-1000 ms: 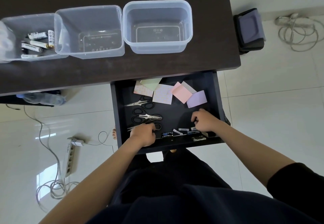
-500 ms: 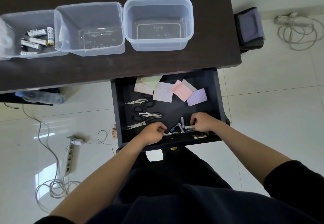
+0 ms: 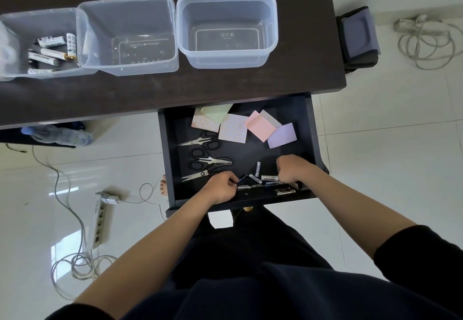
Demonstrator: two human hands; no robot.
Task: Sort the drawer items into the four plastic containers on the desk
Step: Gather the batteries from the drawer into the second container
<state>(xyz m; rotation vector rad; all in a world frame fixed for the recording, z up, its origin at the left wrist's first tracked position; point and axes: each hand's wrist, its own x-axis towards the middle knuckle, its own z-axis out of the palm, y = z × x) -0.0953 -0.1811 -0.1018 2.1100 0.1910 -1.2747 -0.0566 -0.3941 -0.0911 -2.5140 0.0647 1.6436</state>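
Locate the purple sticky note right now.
In the head view, the purple sticky note lies flat in the open drawer, far right corner, overlapping the pink note and beyond the right hand.

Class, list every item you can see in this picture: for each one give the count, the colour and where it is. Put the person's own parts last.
plastic containers: three fully seen plus the edge of a fourth, clear, in a row on the desk
desk: one, dark brown
batteries in container: several, mostly white, in the left container
drawer: one, black, pulled open
paper notes: about six, pastel, back of drawer
scissors: three, black-handled, left of drawer
loose batteries: several, front of drawer
power strip: one, white, floor left
coiled cable: one, white, floor right
left hand: pinching a battery
right hand: curled among loose batteries
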